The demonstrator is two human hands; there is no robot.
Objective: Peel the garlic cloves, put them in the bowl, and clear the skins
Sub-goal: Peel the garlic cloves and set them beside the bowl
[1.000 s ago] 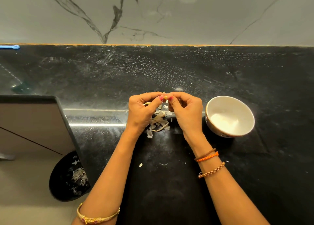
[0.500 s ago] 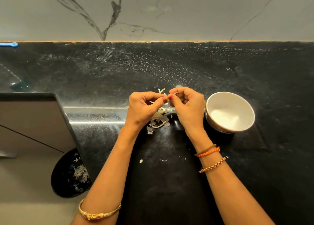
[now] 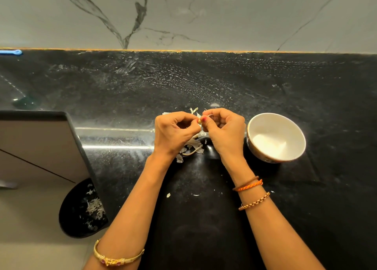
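Far off at the left edge I see a small blue thing point(image 3: 10, 52) lying where the black surface point(image 3: 204, 82) meets the wall point(image 3: 204, 14). Nearer, on the left, a bin point(image 3: 81, 210) stands on the floor, below the edge of the surface, and it has pale skins in it.

In the middle are my two hands, held close together just above the surface. My left hand point(image 3: 173, 134) has its fingers point(image 3: 184, 116) curled in, and its thumb tip pinches a small clove point(image 3: 199, 122). My right hand point(image 3: 226, 131) has curled fingers too, and it pinches the same clove from the other side. I can only see a tiny bit of the clove between the fingertips. I cannot tell how much skin is left on it.

Under and just past my hands lies a pile of skins point(image 3: 192, 147) on the surface. Two little bits point(image 3: 168, 195) lie nearer to me, between my arms.

I have a gold bangle point(image 3: 118, 259) on my left wrist and bands point(image 3: 247, 186) on my right wrist.

To the right, just beside my right hand, a white bowl point(image 3: 276, 137) sits on the surface. I cannot make out any cloves in it.
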